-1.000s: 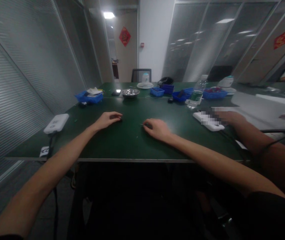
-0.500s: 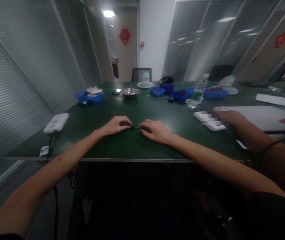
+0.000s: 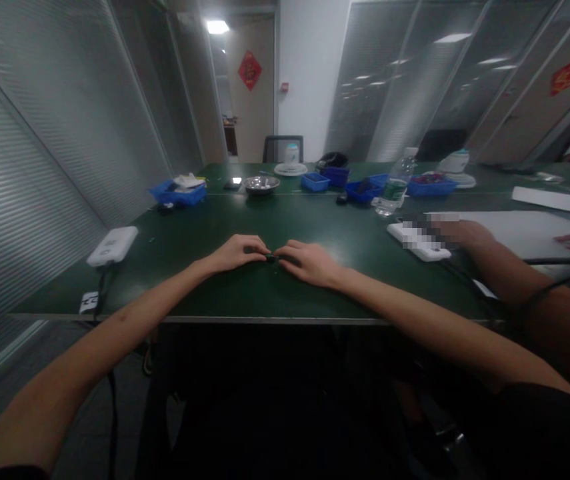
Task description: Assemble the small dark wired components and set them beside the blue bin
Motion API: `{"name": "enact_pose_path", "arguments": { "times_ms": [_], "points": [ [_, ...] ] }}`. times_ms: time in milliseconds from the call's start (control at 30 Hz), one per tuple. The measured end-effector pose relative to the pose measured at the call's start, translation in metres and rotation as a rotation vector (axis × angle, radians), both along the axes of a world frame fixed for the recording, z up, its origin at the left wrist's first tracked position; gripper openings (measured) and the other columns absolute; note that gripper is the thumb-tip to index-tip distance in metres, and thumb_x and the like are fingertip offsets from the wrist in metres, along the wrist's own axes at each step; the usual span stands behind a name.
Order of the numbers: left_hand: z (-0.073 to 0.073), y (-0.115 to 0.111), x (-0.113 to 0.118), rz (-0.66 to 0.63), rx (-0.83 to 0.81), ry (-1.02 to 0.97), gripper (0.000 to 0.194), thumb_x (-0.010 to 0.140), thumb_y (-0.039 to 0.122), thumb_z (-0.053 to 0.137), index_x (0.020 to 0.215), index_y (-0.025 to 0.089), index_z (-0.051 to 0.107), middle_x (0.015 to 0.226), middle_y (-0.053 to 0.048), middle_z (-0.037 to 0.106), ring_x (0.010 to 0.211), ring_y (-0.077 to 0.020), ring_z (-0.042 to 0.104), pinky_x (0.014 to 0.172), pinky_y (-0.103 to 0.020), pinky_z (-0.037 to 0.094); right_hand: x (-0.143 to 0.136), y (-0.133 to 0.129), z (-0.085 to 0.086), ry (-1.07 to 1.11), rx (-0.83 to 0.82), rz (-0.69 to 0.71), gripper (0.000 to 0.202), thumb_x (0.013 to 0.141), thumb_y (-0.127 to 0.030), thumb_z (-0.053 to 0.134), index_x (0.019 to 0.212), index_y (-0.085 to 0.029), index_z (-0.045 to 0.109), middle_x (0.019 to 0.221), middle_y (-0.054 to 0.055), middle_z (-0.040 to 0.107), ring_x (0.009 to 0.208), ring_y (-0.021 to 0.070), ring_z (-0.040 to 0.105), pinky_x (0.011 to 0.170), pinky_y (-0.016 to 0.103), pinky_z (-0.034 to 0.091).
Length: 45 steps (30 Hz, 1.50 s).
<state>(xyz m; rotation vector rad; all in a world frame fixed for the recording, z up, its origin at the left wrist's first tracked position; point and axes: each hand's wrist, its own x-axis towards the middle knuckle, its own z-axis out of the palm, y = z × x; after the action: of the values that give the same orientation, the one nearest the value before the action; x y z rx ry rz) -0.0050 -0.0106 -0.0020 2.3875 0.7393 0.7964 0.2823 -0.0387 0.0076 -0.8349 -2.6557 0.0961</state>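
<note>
On the green tabletop [image 3: 205,280], the left hand [image 3: 237,253] and right hand [image 3: 309,262] meet at the middle, fingertips together on a small dark part [image 3: 271,257] that lies between them on the surface. Each grip is pinched on that part, though it is too small to tell more.

Open tabletop runs from the hands toward 12 o'clock as far as a steel bowl [image 3: 261,184] and the blue trays [image 3: 179,193]. Toward 9 o'clock a white device [image 3: 113,245] sits near the left edge. The near edge lies just under the forearms at 6 o'clock.

Toward 3 o'clock another person's hand [image 3: 462,233] rests on a white power strip [image 3: 417,241], with a water bottle [image 3: 393,187] beyond it. White sheets [image 3: 519,230] lie further right.
</note>
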Motion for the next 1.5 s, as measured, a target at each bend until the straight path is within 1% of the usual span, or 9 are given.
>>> {"name": "enact_pose_path", "arguments": {
  "times_ms": [167, 400, 533, 633, 800, 933, 1100, 1367, 1500],
  "points": [
    [-0.001, 0.001, 0.0, 0.01, -0.034, 0.006, 0.024, 0.096, 0.036, 0.075, 0.114, 0.02, 0.081, 0.11, -0.01, 0.076, 0.102, -0.0226, 0.07, 0.095, -0.037, 0.053, -0.001, 0.0, 0.0, 0.006, -0.016, 0.011, 0.035, 0.11, -0.036, 0.049, 0.141, -0.025, 0.063, 0.124, 0.008, 0.069, 0.1, 0.0204, 0.067, 0.083, 0.031, 0.049],
    [0.001, 0.0, 0.001, 0.007, -0.052, 0.001, 0.026, 0.095, 0.035, 0.076, 0.115, 0.02, 0.081, 0.112, -0.01, 0.076, 0.103, -0.0225, 0.07, 0.095, -0.037, 0.054, -0.002, 0.003, -0.003, 0.088, -0.089, 0.057, 0.032, 0.11, -0.033, 0.051, 0.138, -0.022, 0.059, 0.13, 0.009, 0.07, 0.113, 0.0223, 0.068, 0.094, 0.034, 0.051],
    [0.0, 0.003, 0.0, 0.009, -0.158, -0.005, 0.028, 0.095, 0.037, 0.076, 0.117, 0.02, 0.081, 0.112, -0.009, 0.077, 0.103, -0.0224, 0.071, 0.094, -0.036, 0.054, -0.003, 0.004, -0.002, 0.114, -0.114, 0.061, 0.027, 0.108, -0.033, 0.054, 0.132, -0.022, 0.061, 0.125, 0.007, 0.072, 0.109, 0.0211, 0.069, 0.093, 0.033, 0.05],
    [-0.001, 0.004, 0.002, -0.002, -0.229, -0.006, 0.029, 0.094, 0.04, 0.077, 0.114, 0.02, 0.082, 0.11, -0.009, 0.078, 0.101, -0.0221, 0.071, 0.092, -0.036, 0.055, -0.006, 0.004, -0.001, 0.098, -0.093, 0.041, 0.024, 0.108, -0.033, 0.055, 0.129, -0.025, 0.063, 0.129, 0.007, 0.071, 0.109, 0.0214, 0.069, 0.092, 0.033, 0.049],
    [0.0, -0.001, 0.009, -0.03, -0.173, -0.036, 0.029, 0.091, 0.041, 0.079, 0.109, 0.018, 0.081, 0.106, -0.009, 0.074, 0.097, -0.0211, 0.068, 0.087, -0.034, 0.054, -0.011, 0.004, -0.002, 0.108, -0.12, 0.032, 0.027, 0.108, -0.035, 0.055, 0.133, -0.025, 0.059, 0.125, 0.006, 0.073, 0.108, 0.0222, 0.07, 0.09, 0.032, 0.048],
    [0.0, -0.003, 0.009, -0.006, -0.167, -0.016, 0.038, 0.092, 0.04, 0.079, 0.122, 0.018, 0.078, 0.103, -0.007, 0.07, 0.091, -0.0194, 0.064, 0.082, -0.032, 0.052, -0.01, 0.003, -0.002, 0.128, -0.109, -0.048, 0.027, 0.109, -0.037, 0.051, 0.132, -0.023, 0.058, 0.113, 0.006, 0.076, 0.096, 0.0213, 0.07, 0.082, 0.03, 0.046],
    [0.001, -0.004, 0.007, 0.014, -0.209, -0.005, 0.049, 0.092, 0.04, 0.079, 0.136, 0.02, 0.072, 0.104, -0.007, 0.069, 0.092, -0.0195, 0.064, 0.084, -0.034, 0.053, -0.008, 0.002, 0.001, 0.122, -0.101, -0.143, 0.027, 0.108, -0.037, 0.052, 0.128, -0.022, 0.063, 0.1, 0.005, 0.077, 0.087, 0.0197, 0.069, 0.075, 0.028, 0.042],
    [0.005, -0.003, -0.001, 0.061, -0.077, 0.084, 0.035, 0.096, 0.041, 0.074, 0.125, 0.021, 0.079, 0.109, -0.009, 0.072, 0.095, -0.0215, 0.065, 0.084, -0.035, 0.052, -0.001, 0.009, 0.003, 0.045, -0.099, -0.455, 0.03, 0.103, -0.043, 0.055, 0.12, -0.026, 0.072, 0.092, 0.005, 0.076, 0.077, 0.0211, 0.067, 0.065, 0.029, 0.039],
    [0.005, -0.003, 0.0, 0.035, -0.018, 0.084, 0.029, 0.097, 0.04, 0.073, 0.118, 0.022, 0.081, 0.117, -0.011, 0.072, 0.107, -0.0242, 0.065, 0.093, -0.038, 0.053, 0.0, 0.01, 0.005, 0.012, -0.12, -0.505, 0.031, 0.103, -0.043, 0.055, 0.123, -0.026, 0.072, 0.096, 0.006, 0.077, 0.08, 0.0217, 0.068, 0.065, 0.028, 0.041]
  ]
}}
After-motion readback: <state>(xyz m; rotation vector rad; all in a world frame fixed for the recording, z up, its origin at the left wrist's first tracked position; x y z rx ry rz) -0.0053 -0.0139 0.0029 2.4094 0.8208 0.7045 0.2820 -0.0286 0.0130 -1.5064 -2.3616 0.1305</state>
